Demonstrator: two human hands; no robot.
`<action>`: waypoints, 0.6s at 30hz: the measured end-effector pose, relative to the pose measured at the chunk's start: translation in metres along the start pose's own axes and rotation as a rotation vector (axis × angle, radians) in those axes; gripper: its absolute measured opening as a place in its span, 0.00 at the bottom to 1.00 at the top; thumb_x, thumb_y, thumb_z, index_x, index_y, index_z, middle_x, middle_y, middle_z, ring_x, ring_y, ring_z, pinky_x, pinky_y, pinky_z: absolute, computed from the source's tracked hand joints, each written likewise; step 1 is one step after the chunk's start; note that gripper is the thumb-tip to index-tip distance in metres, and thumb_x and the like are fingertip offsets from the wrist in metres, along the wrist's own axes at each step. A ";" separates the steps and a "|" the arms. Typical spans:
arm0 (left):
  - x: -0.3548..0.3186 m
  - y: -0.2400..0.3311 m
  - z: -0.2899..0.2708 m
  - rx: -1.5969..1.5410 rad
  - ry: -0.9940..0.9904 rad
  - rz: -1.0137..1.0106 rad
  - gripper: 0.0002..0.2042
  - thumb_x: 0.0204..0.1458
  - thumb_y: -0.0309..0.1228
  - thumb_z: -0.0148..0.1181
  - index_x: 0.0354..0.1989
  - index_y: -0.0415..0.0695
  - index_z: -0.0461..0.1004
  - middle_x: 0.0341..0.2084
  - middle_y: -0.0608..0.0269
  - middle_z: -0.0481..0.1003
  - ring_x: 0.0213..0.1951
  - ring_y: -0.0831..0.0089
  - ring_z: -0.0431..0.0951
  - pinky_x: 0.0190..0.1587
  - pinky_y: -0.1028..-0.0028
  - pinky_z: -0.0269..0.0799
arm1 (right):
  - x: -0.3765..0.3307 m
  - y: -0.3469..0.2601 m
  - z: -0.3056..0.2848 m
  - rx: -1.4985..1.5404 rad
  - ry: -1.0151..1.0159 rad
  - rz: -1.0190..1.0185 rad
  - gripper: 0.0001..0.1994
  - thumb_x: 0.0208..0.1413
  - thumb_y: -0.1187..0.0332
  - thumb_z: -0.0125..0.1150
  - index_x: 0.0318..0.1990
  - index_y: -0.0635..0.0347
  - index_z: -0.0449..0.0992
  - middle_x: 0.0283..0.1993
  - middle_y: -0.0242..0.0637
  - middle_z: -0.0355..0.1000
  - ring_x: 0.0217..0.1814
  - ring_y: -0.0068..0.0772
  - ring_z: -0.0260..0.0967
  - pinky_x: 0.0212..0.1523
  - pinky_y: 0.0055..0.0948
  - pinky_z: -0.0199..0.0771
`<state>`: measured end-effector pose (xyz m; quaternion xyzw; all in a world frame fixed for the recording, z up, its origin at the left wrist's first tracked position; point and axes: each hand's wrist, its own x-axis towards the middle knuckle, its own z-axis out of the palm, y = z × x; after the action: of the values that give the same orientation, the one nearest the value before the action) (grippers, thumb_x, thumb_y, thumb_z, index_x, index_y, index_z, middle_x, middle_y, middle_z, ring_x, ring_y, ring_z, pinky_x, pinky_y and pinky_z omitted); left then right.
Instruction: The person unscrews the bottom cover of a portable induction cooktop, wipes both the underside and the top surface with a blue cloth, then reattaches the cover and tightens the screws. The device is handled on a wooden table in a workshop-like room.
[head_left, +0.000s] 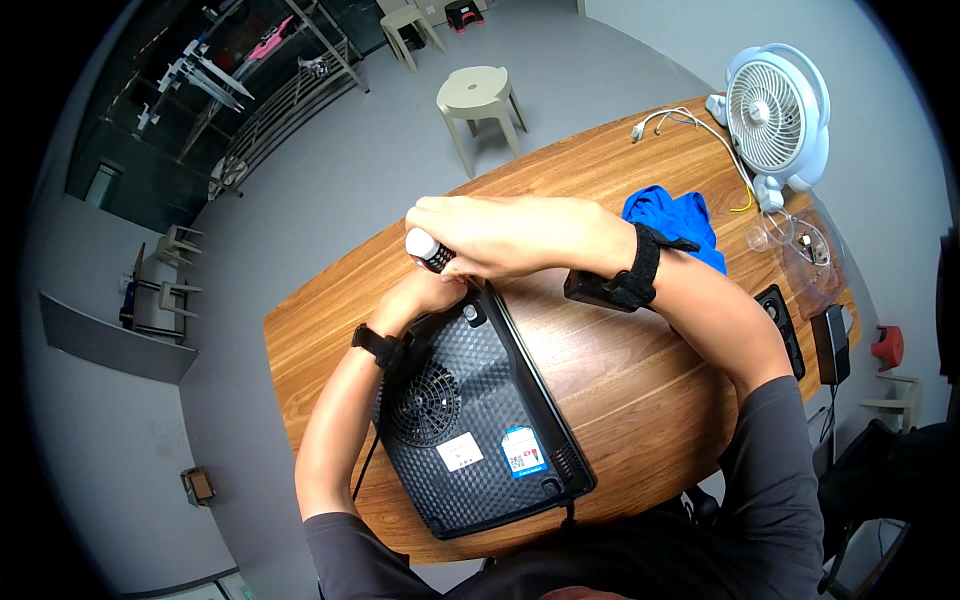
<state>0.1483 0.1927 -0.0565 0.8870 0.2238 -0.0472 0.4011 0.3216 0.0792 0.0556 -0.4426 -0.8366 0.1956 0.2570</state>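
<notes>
A black induction cooker (490,400) lies upside down on the wooden table, its textured underside, round fan grille (425,405), feet and two stickers facing up. Over its far end, my right hand (490,232) is closed around a screwdriver (424,246), of which only the white-ended dark handle shows. Just below it, my left hand (428,293) reaches to the cooker's far edge with its fingers drawn together. The fingertips and whatever they pinch are mostly hidden, as is the screwdriver's tip. Black straps circle both wrists; the right one carries a dark box.
Right of my arms are a blue cloth (675,220), a white fan (770,115), a white cable (690,115), a clear plastic bag (815,270), a black power strip (780,325) and a black box (830,345). Beyond the table's far edge stands a beige stool (474,90).
</notes>
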 end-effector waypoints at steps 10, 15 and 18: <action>0.009 -0.005 0.001 0.020 -0.018 0.038 0.07 0.54 0.18 0.57 0.37 0.41 0.80 0.34 0.59 0.81 0.40 0.67 0.80 0.45 0.66 0.78 | 0.000 0.003 -0.002 -0.003 0.020 0.006 0.18 0.58 0.67 0.68 0.47 0.65 0.65 0.47 0.47 0.67 0.49 0.54 0.69 0.51 0.45 0.72; 0.009 0.012 -0.006 0.056 -0.051 0.034 0.07 0.57 0.20 0.55 0.37 0.42 0.80 0.35 0.57 0.81 0.41 0.63 0.80 0.45 0.63 0.77 | 0.001 0.004 -0.007 0.042 0.024 0.055 0.17 0.58 0.68 0.67 0.47 0.64 0.66 0.47 0.47 0.68 0.49 0.53 0.69 0.52 0.44 0.71; 0.006 0.006 -0.009 0.033 -0.031 0.057 0.08 0.55 0.18 0.54 0.36 0.41 0.80 0.33 0.57 0.81 0.39 0.64 0.80 0.44 0.63 0.77 | 0.004 -0.001 -0.010 0.057 0.031 0.050 0.16 0.59 0.68 0.67 0.47 0.64 0.67 0.47 0.48 0.68 0.50 0.54 0.69 0.52 0.44 0.71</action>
<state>0.1554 0.1974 -0.0477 0.8987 0.1913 -0.0532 0.3911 0.3247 0.0828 0.0649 -0.4589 -0.8153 0.2188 0.2773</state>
